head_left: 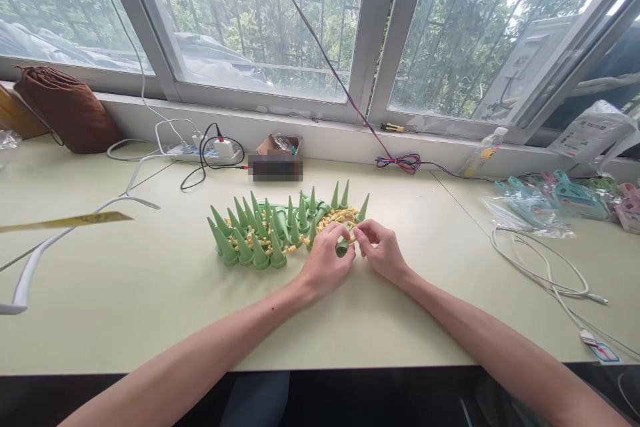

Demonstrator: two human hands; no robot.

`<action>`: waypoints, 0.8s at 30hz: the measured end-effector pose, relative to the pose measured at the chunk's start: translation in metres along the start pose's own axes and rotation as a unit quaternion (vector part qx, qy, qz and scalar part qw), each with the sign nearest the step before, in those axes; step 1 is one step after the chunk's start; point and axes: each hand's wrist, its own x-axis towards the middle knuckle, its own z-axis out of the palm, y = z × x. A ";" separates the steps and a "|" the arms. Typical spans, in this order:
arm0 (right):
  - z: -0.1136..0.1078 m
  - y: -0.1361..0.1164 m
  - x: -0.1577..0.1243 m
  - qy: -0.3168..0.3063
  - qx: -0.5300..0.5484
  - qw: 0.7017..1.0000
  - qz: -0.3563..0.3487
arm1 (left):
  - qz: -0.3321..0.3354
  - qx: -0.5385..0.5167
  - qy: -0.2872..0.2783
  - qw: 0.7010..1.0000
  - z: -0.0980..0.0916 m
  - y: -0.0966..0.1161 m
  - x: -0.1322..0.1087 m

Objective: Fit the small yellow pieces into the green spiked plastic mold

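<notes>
My left hand is closed around a green plastic watering spike, its round open end towards me. My right hand meets it from the right, with thumb and forefinger pinching a small yellow plastic valve against the spike's end. How far the valve sits in the spike cannot be made out. Left of my hands, several green spikes stand points up in rows, with yellow valves at their bases. Just behind my fingers lies a heap of loose yellow valves; more green spikes lie on their sides nearby.
The pale table runs along a window. At its back stand a brown drawstring bag, a power strip with cables and a small cardboard box. On the right lie a white cable and bagged plastic clips.
</notes>
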 end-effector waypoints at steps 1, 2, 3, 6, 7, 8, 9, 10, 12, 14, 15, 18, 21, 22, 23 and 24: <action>0.000 0.000 0.000 0.000 -0.001 1.000 0.001 | 0.000 0.000 0.000 1.000 0.000 0.000 0.000; 0.000 0.000 0.000 0.002 -0.002 1.000 0.000 | 0.000 -0.001 0.000 1.000 0.000 0.000 0.000; 0.000 0.000 0.000 0.002 -0.003 1.000 0.000 | 0.002 -0.002 0.001 1.000 0.000 0.001 0.000; 0.000 0.001 0.000 0.006 -0.005 1.000 -0.002 | 0.005 -0.007 0.003 1.000 -0.001 0.001 0.000; 0.000 0.001 0.000 0.008 -0.006 1.000 -0.003 | 0.004 -0.007 0.003 1.000 -0.001 0.001 0.000; 0.000 0.001 0.000 0.009 -0.006 1.000 -0.004 | 0.003 -0.007 0.002 1.000 -0.001 0.001 0.000; 0.000 0.001 0.000 0.010 -0.006 1.000 -0.004 | 0.000 -0.006 0.000 1.000 -0.001 0.002 0.000; 0.000 0.001 -0.001 0.011 -0.006 1.000 -0.004 | -0.001 -0.006 -0.002 1.000 -0.001 0.002 0.000; -0.001 0.002 -0.001 0.014 -0.005 1.000 -0.005 | -0.004 -0.007 -0.004 1.000 -0.001 0.002 0.000; -0.001 0.002 -0.001 0.016 -0.005 1.000 -0.006 | -0.006 -0.008 -0.007 1.000 -0.001 0.002 0.000; -0.001 0.002 -0.001 0.017 -0.006 1.000 -0.007 | -0.006 -0.008 -0.008 1.000 -0.001 0.002 0.000; -0.001 0.003 -0.001 0.023 -0.007 1.000 -0.008 | -0.008 -0.008 -0.008 1.000 -0.001 0.001 0.000; 0.000 0.003 -0.001 0.031 -0.011 0.999 -0.008 | -0.007 -0.005 -0.006 1.000 -0.001 0.000 0.000; 0.000 0.003 -0.001 0.033 -0.012 0.999 -0.008 | -0.006 -0.004 -0.004 1.000 -0.001 0.001 0.000; 0.000 0.003 -0.001 0.035 -0.013 0.999 -0.007 | -0.005 -0.003 -0.004 1.000 -0.001 0.001 0.000; -0.001 0.003 -0.001 0.036 -0.013 0.999 -0.007 | -0.005 -0.002 -0.004 1.000 -0.001 0.001 0.000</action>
